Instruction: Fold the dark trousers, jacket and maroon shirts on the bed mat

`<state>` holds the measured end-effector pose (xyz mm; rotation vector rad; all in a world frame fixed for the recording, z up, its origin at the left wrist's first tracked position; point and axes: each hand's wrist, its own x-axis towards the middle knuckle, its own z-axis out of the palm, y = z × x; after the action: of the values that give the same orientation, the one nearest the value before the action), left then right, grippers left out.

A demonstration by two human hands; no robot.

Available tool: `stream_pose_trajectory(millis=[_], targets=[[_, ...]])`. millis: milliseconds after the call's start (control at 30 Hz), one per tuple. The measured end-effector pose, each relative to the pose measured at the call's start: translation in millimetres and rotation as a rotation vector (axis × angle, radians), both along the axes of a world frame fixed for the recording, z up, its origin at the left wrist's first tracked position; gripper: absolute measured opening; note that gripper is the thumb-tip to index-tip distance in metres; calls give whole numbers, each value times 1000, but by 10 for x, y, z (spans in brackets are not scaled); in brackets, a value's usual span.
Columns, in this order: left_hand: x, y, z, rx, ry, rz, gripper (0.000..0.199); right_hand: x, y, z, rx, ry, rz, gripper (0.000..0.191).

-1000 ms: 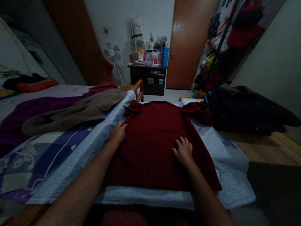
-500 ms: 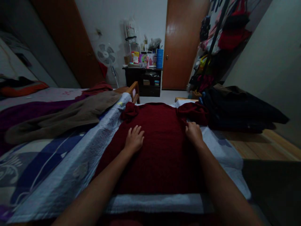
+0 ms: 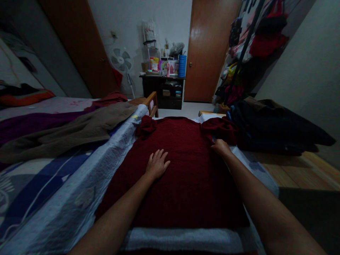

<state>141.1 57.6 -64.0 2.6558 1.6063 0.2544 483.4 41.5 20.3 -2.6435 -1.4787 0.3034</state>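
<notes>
A dark red shirt (image 3: pixel 180 184) lies spread out before me on a pale blue-white cloth (image 3: pixel 183 239), its neck end away from me and its sleeves bunched at both far corners. My left hand (image 3: pixel 157 163) rests flat on the shirt's middle, left of centre, with fingers spread. At the shirt's right edge, just below the sleeve, my right hand (image 3: pixel 221 147) has its fingers closed on the fabric. The fingertips of that hand are partly hidden by the cloth.
A stack of dark folded clothes (image 3: pixel 276 124) sits on a wooden board (image 3: pixel 287 170) at the right. Brown-grey trousers (image 3: pixel 79 131) lie on the bed at the left. Further back are a standing fan (image 3: pixel 121 60), a dark cabinet (image 3: pixel 151 90) and a wooden door (image 3: pixel 209 53).
My left hand has slid slightly right and nearer to me over the shirt. The right hand still grips the edge, and the shirt's right side and near hem have shifted outward a little.
</notes>
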Motion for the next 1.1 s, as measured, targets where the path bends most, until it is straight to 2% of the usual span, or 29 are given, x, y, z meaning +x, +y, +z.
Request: stream_pose_trajectory(millis=[267,367,500,667,900,1100], targets=[[4,3,-37,9,-7,3,53,133,-6,3,24,-24,-24,34],[8,5,-41,13,0,3,53,118,88,28,2,6,5,40],[14,9,-47,13,9,7,53,55,264,61,18,24,-32,56],[10,10,-64,33,5,0,54,18,384,52,58,-12,-30,34],[4,1,-53,29,-7,0,54,69,279,-6,150,-124,-59,35],[8,6,-45,12,-8,5,53,92,135,3,56,-81,-26,45]])
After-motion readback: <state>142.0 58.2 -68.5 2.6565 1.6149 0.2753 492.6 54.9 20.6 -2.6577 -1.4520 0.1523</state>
